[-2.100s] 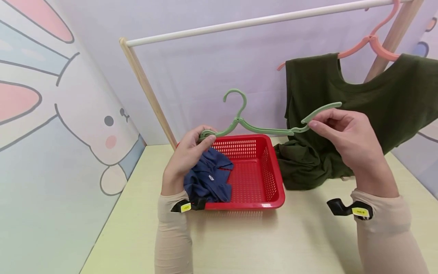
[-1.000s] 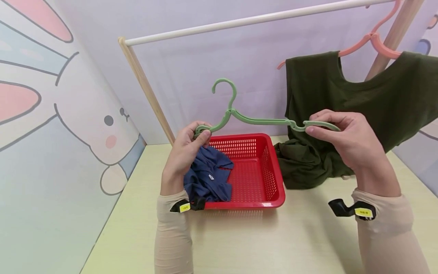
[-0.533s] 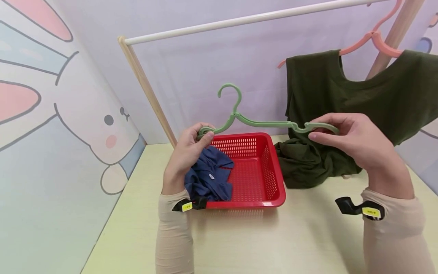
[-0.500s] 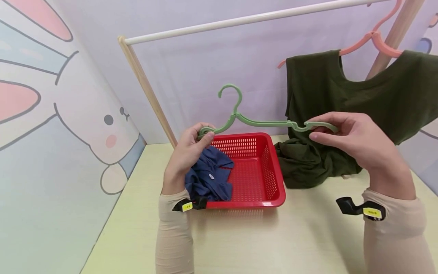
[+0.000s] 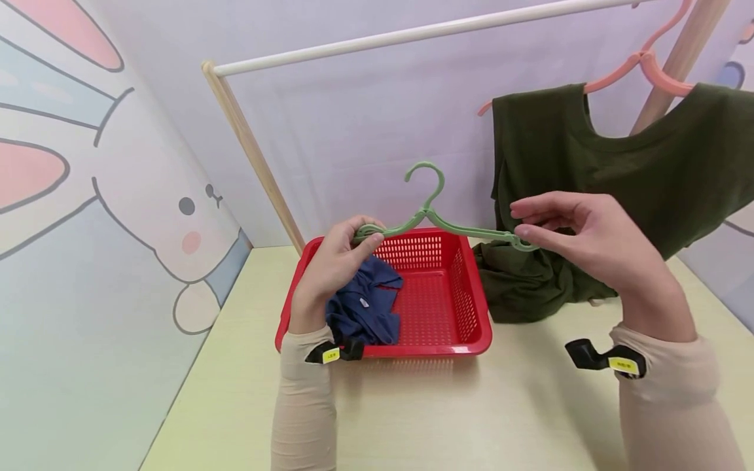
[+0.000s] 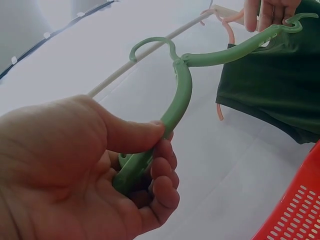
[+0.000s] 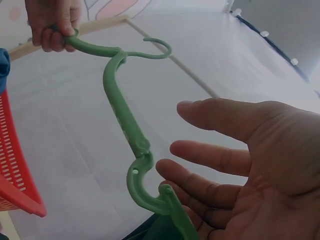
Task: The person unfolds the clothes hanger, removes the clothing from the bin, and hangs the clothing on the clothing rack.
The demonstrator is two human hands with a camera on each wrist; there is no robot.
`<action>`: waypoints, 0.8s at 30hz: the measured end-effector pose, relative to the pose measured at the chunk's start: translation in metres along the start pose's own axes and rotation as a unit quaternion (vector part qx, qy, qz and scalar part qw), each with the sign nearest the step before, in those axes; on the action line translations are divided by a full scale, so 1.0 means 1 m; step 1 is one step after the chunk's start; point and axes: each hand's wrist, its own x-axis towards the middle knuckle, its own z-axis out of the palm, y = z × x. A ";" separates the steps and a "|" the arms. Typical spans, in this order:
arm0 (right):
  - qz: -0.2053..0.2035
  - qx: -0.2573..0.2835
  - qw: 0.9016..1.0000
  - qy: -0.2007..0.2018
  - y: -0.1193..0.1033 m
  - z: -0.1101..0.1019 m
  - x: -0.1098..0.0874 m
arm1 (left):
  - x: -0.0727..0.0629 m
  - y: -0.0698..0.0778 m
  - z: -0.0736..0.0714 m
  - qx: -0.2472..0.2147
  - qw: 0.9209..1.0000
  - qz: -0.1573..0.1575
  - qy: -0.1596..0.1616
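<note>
While the left hand [image 5: 331, 263] grips the smooth, curved green hanger [image 6: 183, 90], the right hand [image 5: 592, 232] spreads loose fingers beside the hooked end. Below the left fingers lies crumpled blue cloth [image 5: 366, 301]

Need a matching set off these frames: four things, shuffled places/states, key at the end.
Things
1. Green hanger
2. Blue garment
3. Dark green garment
4. White rail

Places/states
A. Hung on a pink hanger
B. Meets a wooden post at one end
C. Gripped by the left hand
D. Lying in the red basket

Pairs: 1-C, 2-D, 3-A, 4-B
</note>
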 end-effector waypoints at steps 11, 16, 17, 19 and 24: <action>0.037 -0.057 0.996 -0.062 0.004 0.009 0.006 | 0.002 -0.002 0.004 -0.003 1.000 0.001 -0.005; 0.042 -0.046 0.996 -0.065 0.005 0.009 0.005 | 0.004 -0.003 0.005 -0.001 1.000 0.005 -0.011; 0.043 -0.045 0.996 -0.065 0.004 0.008 0.004 | 0.004 -0.003 0.005 -0.002 1.000 0.005 -0.013; 0.044 -0.045 0.996 -0.065 0.004 0.007 0.003 | 0.004 -0.004 0.005 -0.001 1.000 0.005 -0.015; 0.044 -0.045 0.996 -0.066 0.004 0.004 0.003 | 0.004 -0.006 0.003 0.016 1.000 0.015 0.001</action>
